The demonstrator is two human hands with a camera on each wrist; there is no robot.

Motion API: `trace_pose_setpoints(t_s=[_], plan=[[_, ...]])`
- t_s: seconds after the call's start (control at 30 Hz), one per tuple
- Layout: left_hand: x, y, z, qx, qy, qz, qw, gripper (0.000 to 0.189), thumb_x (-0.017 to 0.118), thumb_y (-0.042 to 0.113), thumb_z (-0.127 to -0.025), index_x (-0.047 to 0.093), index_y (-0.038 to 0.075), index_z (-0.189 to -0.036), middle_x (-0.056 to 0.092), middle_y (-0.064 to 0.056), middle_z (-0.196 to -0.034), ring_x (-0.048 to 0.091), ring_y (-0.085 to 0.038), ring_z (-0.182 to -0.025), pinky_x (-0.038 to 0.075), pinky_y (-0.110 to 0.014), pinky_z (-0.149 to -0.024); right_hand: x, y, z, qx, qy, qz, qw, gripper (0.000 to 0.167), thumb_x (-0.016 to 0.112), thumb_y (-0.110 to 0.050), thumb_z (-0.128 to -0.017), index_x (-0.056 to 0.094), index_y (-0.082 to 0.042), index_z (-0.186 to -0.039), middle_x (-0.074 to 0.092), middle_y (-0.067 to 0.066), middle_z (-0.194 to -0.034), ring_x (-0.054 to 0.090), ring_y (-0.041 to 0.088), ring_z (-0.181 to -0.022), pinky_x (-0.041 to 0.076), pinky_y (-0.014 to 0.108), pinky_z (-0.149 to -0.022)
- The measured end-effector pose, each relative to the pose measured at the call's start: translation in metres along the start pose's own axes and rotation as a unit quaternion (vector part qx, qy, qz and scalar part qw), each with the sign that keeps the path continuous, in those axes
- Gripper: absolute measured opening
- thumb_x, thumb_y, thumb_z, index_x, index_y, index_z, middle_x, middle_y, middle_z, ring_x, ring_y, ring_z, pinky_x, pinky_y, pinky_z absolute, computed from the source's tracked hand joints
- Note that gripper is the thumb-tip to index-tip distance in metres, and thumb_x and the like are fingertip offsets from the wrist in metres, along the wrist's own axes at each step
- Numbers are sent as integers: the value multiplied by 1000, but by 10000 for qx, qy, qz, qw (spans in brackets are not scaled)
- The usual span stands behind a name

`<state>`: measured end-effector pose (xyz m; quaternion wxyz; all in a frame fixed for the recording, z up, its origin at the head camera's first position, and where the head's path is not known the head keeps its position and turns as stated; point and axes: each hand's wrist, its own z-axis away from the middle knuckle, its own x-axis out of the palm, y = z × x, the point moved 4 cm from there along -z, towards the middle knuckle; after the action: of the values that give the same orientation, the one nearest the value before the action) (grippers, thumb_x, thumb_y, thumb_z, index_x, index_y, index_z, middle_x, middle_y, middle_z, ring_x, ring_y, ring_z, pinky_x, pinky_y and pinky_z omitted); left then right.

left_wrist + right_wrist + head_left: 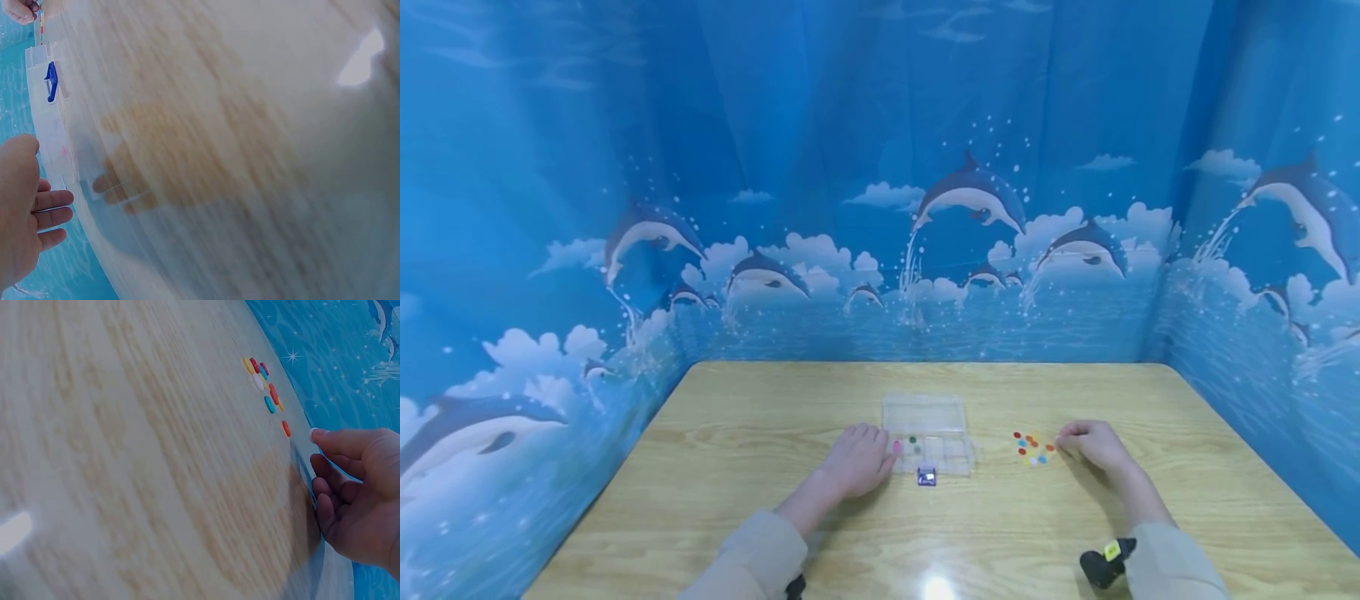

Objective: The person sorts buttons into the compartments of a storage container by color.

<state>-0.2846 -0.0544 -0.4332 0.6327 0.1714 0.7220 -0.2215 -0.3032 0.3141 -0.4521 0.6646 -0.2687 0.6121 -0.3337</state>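
Note:
A clear plastic compartment box (955,454) lies on the table with its lid (923,414) raised toward the back and a blue clasp (927,477) at its front edge. Inside are a pink button (897,448) and a few green ones (913,439). My left hand (859,460) rests at the box's left side, its fingers loosely extended in the left wrist view. To the right lies a loose group of small coloured buttons (1032,444). Beside their right edge is my right hand (1093,444), near an orange button (286,429); its fingers are loosely bent, with nothing visible between them.
The wood-grain table (985,533) ends at a blue dolphin-print curtain (850,167) along the back and sides. A black strap device with a yellow label (1107,562) is by the right sleeve. Glare shows on the tabletop's front.

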Motion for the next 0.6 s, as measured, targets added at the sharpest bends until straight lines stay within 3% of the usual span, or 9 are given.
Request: trace_pose_setpoints(t_s=[0.37,0.6], plan=[[-1,1,0,-8,-29,-10,10000,37,34,36,-100,55,6,-105,57,-8,-96,54,-22,-98,42,-37,-93,-1,-9,3,170,21,-259,9995,32,55,-17,-91,56,9,-108,52,27,-113,45,40,-108,35,54,-92],[0,0,1,-12,29,-39,10000,38,35,37,-100,54,5,-108,58,-9,-100,54,-23,-101,41,-38,-95,4,-23,1,31,61,-382,9992,32,55,-17,-91,56,9,-109,57,19,-104,49,29,-95,42,38,-75]])
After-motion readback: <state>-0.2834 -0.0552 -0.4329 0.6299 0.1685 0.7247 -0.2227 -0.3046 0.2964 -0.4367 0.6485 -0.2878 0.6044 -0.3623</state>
